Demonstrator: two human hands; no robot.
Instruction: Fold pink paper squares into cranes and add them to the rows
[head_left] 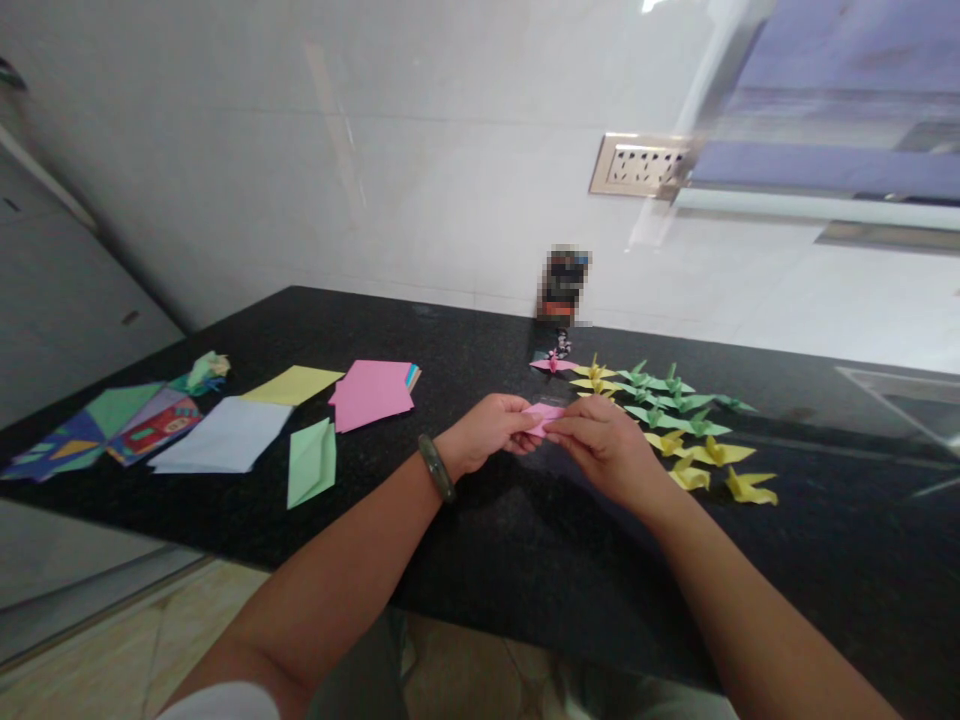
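My left hand (484, 436) and my right hand (604, 445) meet over the black stone counter (480, 540), both pinching a small folded pink paper (544, 415) between their fingertips. A dark bangle circles my left wrist. Just right of my hands lie several folded paper cranes: yellow ones (720, 470), green ones (667, 395) and one pink crane (553, 365) at the back.
Flat paper sheets lie to the left: a pink stack (373, 393), a yellow sheet (292, 384), a pale blue sheet (225, 435), a folded green sheet (313, 462) and patterned papers (112, 430). A blurred small object (564, 285) stands at the wall. The counter's front edge is near me.
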